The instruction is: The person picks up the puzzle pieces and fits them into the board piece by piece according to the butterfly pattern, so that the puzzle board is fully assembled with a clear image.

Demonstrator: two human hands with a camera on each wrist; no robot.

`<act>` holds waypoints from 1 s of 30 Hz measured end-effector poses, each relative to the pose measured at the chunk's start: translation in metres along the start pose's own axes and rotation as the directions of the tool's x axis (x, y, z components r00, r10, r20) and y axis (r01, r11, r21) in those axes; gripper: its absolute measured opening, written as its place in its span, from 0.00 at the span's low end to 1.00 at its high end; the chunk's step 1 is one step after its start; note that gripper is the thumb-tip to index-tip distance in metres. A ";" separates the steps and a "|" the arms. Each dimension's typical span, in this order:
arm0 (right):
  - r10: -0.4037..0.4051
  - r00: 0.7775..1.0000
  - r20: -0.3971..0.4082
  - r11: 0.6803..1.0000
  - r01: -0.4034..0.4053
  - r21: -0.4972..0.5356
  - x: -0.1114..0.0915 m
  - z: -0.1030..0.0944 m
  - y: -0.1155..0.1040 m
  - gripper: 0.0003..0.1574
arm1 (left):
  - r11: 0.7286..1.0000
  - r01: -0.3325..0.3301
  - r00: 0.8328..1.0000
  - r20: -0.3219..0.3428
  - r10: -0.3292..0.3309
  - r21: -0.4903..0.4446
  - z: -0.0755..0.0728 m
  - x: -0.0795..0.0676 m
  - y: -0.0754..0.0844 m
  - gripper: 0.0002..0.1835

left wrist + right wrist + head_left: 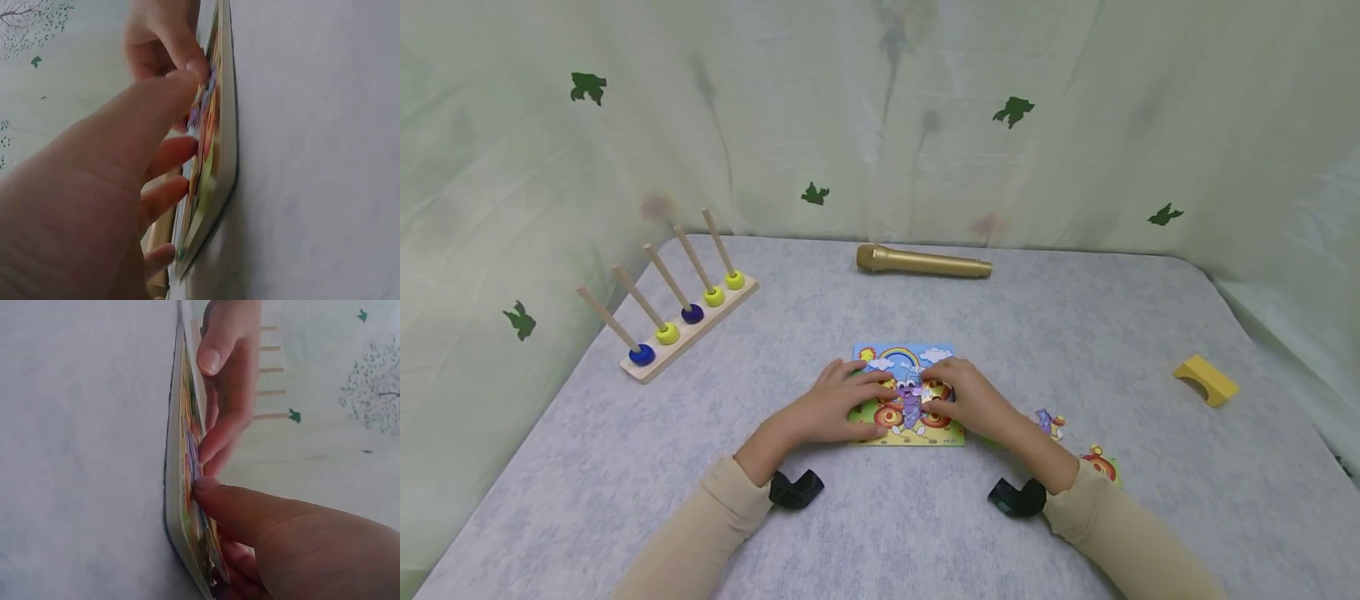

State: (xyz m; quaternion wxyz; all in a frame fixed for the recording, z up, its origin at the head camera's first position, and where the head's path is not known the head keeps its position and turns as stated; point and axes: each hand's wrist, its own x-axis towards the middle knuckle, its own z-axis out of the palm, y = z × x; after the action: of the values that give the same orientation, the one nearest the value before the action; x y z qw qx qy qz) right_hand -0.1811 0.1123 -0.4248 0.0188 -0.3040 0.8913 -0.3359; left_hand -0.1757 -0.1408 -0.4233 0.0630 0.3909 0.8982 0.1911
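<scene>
A jigsaw puzzle board (pixel 865 438) with a picture of a purple butterfly, a rainbow and a sun lies flat on the table. My left hand (pixel 838 404) rests on its left part, fingers spread and reaching toward the butterfly's body. From the right, my right hand (pixel 981 400) pinches a puzzle piece (pixel 937 390) between thumb and fingers, over the butterfly's right wing. In the right wrist view that piece (pixel 217 553) sits slightly tilted off the board (pixel 175 506). The left fingertips (pixel 181 150) touch the board's picture side in the left wrist view.
Loose puzzle pieces (pixel 1099 463) lie beside the right forearm, partly hidden by it. A wooden stacking rack (pixel 681 343) with pegs and blue and yellow beads stands at the left. A gold toy microphone (pixel 925 262) lies at the back, and a yellow arch block (pixel 1206 381) at the right.
</scene>
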 end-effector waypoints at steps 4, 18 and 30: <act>0.032 0.999 -0.005 0.999 -0.032 0.021 0.001 0.002 0.000 0.23 | 0.998 -0.054 0.995 -0.084 0.052 -0.014 0.004 0.005 0.002 0.24; 0.078 0.997 -0.003 0.996 -0.078 0.041 0.001 0.001 0.002 0.23 | 0.991 -0.045 0.997 -0.055 0.052 0.122 0.014 0.009 0.010 0.29; 0.029 0.997 0.071 0.993 -0.037 0.113 0.002 -0.004 0.016 0.23 | 0.994 -0.037 0.997 -0.059 0.044 0.107 0.010 0.008 0.015 0.27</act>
State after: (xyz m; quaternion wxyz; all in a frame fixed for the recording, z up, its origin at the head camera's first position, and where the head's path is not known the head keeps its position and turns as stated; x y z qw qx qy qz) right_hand -0.1921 0.1234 -0.4311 0.0723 -0.2991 0.8743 -0.3754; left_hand -0.1681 -0.1227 -0.4265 0.0110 0.4057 0.9004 0.1565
